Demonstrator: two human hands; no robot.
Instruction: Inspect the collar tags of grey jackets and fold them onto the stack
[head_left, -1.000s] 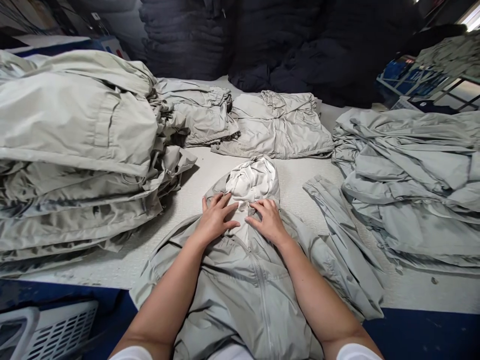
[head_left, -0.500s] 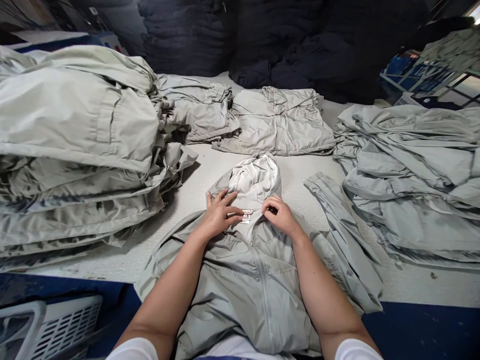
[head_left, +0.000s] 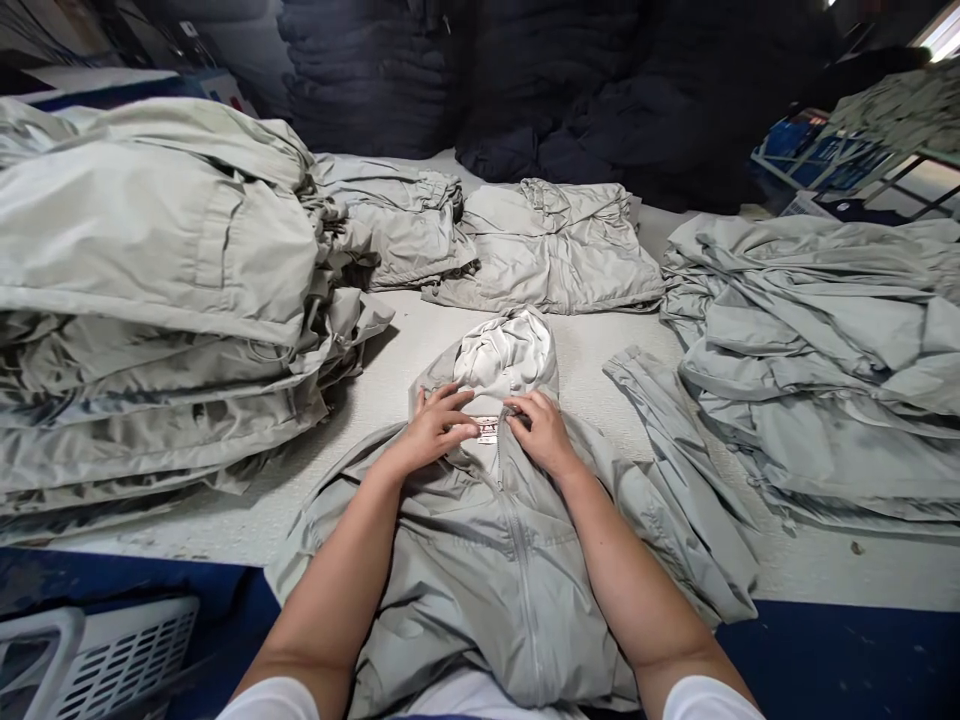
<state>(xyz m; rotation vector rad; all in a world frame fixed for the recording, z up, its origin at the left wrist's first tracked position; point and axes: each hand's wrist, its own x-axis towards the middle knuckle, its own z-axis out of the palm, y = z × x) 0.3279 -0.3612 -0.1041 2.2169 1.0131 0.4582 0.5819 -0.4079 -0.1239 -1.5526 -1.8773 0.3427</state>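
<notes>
Working over the grey jacket (head_left: pixel 450 565), front up on the table (head_left: pixel 589 355) between the left pile (head_left: pixel 150 220) and right pile (head_left: pixel 825 410). Spreading the left hand (head_left: pixel 433 425) wide beside the collar (head_left: pixel 480 457), curling the right hand (head_left: pixel 541 432) narrower at the opposite edge (pinching or merely touching, impossible to tell). Ideally, pressing lightly on the left, easing the right edge level, leaving the label (head_left: pixel 488 430) flat and never tugging the zip (head_left: pixel 531 610) crooked.

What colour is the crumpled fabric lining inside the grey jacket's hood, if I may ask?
The crumpled fabric lining is white, as the head view shows.
</notes>
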